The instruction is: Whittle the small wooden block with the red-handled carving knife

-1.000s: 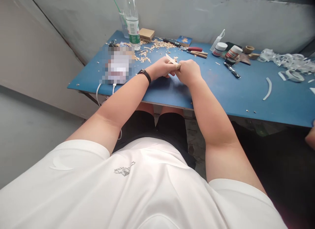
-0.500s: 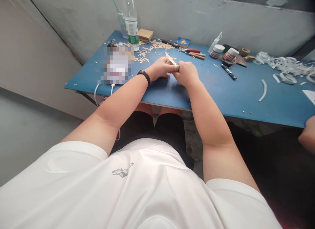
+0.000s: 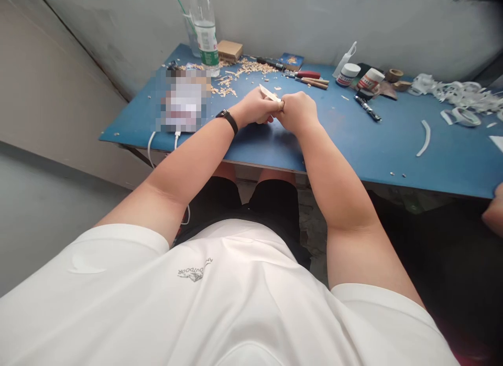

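Observation:
My left hand [image 3: 254, 107], with a black band on its wrist, is closed round a pale, pointed piece of wood [image 3: 268, 93] above the front of the blue table. Part of the wood sticks out past the fingers, toward the wall. Pressed close against it on the right is my right hand [image 3: 299, 112], curled into a fist. Whatever the right fingers grip is covered by the fist. Both hands meet at the wood's near end, the left thumb touching the right fist.
Wood shavings [image 3: 257, 67] lie behind the hands on the blue table [image 3: 353, 151]. Around them are a water bottle [image 3: 206, 41], a wooden block [image 3: 230, 50], red-handled tool [image 3: 308, 74], white-lidded jars [image 3: 348, 74], a black pen-like tool [image 3: 368, 109] and curled white strips [image 3: 451, 98]. Another person's hand [image 3: 494, 211] shows at right.
The view has shifted slightly. My two hands stay together at the wood, the right fist a little turned and covering more of its near end. The other person's hand has moved right.

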`<state>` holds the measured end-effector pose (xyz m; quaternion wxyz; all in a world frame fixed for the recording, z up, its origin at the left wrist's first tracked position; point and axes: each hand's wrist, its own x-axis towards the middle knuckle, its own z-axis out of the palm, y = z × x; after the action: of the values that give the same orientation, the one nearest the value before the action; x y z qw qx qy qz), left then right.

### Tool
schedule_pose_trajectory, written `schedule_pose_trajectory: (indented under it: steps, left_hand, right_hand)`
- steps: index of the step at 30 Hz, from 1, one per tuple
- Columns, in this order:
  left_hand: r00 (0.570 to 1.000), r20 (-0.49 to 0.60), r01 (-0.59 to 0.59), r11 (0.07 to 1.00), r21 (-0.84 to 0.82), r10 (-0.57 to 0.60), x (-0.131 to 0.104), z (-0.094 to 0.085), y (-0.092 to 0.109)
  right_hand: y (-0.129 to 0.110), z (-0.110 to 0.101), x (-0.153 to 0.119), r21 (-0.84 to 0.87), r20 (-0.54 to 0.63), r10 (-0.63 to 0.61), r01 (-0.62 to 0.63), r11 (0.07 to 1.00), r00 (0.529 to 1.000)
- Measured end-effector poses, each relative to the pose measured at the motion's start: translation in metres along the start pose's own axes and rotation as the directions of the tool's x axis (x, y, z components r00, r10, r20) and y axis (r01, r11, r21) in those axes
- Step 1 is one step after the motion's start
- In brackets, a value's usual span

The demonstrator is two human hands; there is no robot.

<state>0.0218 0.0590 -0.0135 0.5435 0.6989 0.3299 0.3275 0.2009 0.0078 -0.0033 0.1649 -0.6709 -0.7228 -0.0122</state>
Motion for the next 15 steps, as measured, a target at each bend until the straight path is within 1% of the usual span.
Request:
schedule_pose_trajectory:
  steps: [3,6,8,9,11,15]
  left_hand:
    - [0.999,-0.038,-0.006,1.000,0.021,0.007,0.000,0.007,0.000]
    - [0.990,-0.139,0.011,1.000,-0.004,-0.011,0.005,0.011,-0.004]
    - [0.985,-0.172,0.008,1.000,-0.025,-0.012,0.007,0.011,-0.004]
    - [0.986,-0.164,0.006,1.000,-0.028,-0.010,0.007,0.010,-0.003]
    - [0.992,-0.128,0.005,1.000,-0.013,-0.006,0.005,0.007,0.001]
    - [0.996,-0.085,-0.014,0.997,0.082,0.021,-0.007,0.005,0.011]
  right_hand:
    - [0.008,0.015,0.008,0.026,-0.074,0.001,0.001,1.000,0.997]
    - [0.009,0.025,0.013,0.037,-0.114,0.090,-0.087,0.996,0.989]
    - [0.007,0.026,0.014,0.033,-0.121,0.132,-0.129,0.991,0.984]
    - [0.006,0.025,0.014,0.030,-0.123,0.126,-0.123,0.992,0.984]
    - [0.006,0.019,0.012,0.027,-0.114,0.074,-0.071,0.997,0.991]
    - [0.011,0.007,0.007,0.039,-0.040,-0.053,0.055,0.998,0.998]
